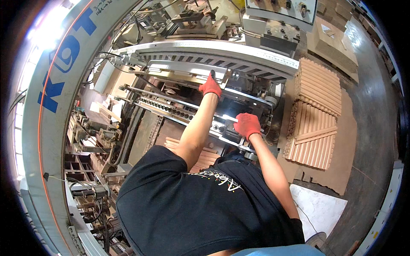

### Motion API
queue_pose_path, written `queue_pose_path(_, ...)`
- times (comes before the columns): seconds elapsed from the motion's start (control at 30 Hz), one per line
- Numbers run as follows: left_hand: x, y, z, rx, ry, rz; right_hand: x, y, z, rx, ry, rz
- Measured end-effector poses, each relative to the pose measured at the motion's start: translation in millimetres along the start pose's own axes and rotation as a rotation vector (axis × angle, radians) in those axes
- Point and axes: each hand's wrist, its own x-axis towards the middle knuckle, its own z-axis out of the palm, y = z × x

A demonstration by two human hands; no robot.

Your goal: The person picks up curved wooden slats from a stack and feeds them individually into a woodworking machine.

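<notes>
My left hand [210,88], in a red glove with a dark tip, reaches far forward over the machine. At least one finger stretches out to a pale metal bar [183,67]; whether it presses on it I cannot tell. Closer to me and to the right, my right hand [247,125], also red-gloved, is curled beside the near metal rail [230,141]. Its fingertips are hidden, so what it grips does not show. Between the hands runs another long metal rail [245,97]. Several wooden rods [205,158] lie below my left forearm, partly covered by my body.
Stacked ridged wooden rods [318,85] stand on a brown sheet [344,141] at the right, with one loose rod [316,134] across the nearer stack. A striped beam [213,48] crosses behind the machine. A large pale machine frame [47,128] rises at left, near cables and metal fittings.
</notes>
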Motion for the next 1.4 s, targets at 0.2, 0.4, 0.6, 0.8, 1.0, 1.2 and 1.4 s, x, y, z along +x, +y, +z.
queue_pose_path(0.2, 26.5, 0.8, 4.9, 0.051, 0.056, -0.009, 0.9, -1.8, -0.7, 0.025, 0.045, -0.022)
queue_pose_path(0.4, 41.4, -25.5, -3.6, -0.137, -0.084, 0.035, -3.5, -3.2, -14.4, 0.055, -0.002, 0.006)
queue_pose_path(0.6, 45.0, -31.1, -27.0, -0.263, -0.247, 0.089, -4.4, -4.8, -8.6, 0.045, -0.026, 0.007)
queue_pose_path(0.8, 31.4, -14.4, -44.9, 0.104, -0.248, 0.394, -2.4, -8.1, -5.9, 0.078, -0.002, -0.026)
queue_pose_path(1.0, -10.9, 7.2, -57.7, -0.213, -0.214, 0.245, -1.8, -0.9, -1.0, 0.049, 0.081, 0.0)
queue_pose_path(1.2, 0.6, 28.1, -94.9, -0.222, -0.272, 0.16, -1.4, 0.6, -6.3, 0.02, 0.027, -0.006)
queue_pose_path(1.4, -0.3, 19.0, -183.4, -0.083, -0.371, 0.465, -1.1, -4.2, -6.1, 0.013, 0.041, -0.035)
